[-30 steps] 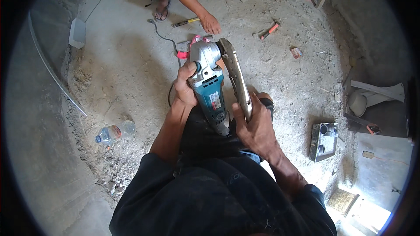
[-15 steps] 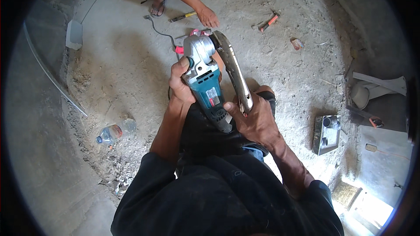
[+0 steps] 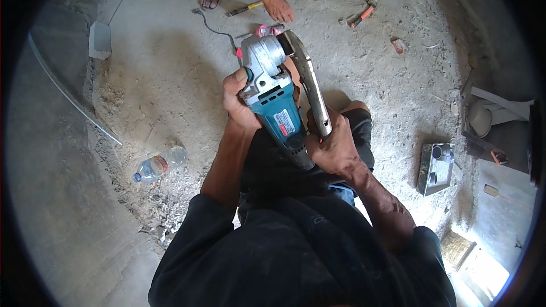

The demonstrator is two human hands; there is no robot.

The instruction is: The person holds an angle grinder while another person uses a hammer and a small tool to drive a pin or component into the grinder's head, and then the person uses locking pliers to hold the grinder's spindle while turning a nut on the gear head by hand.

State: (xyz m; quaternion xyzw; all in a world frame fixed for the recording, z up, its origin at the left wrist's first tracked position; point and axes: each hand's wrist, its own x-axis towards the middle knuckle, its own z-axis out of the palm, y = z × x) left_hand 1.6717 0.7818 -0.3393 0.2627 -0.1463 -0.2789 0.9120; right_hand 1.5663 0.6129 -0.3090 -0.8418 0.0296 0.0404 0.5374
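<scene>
My left hand (image 3: pixel 242 100) is closed around the head of a teal and silver angle grinder (image 3: pixel 277 115), its thumb pressed on the side of the metal gear housing. The grinder is tilted above my lap, with its dark rear end toward me. No disc shows on it. Silver locking pliers (image 3: pixel 310 79) reach the spindle side of the grinder's head with their jaws; how firmly they grip there I cannot tell. Around the near end of the pliers' handle my right hand (image 3: pixel 335 146) is wrapped, close beside the grinder's body.
Beyond the grinder, another person's hand (image 3: pixel 278 9) hovers over the dusty floor near a yellow-handled tool (image 3: pixel 245 9) and a pink item (image 3: pixel 267 30). A red-handled hammer (image 3: pixel 362 16) lies farther right. Plastic bottles (image 3: pixel 152 169) lie left; a metal tray (image 3: pixel 427 169) with dark fittings stands right.
My right thumb has drawn in from the grinder's body toward the pliers' handle. The whole view has shifted slightly. The other person's hand stays over nearly the same spot.
</scene>
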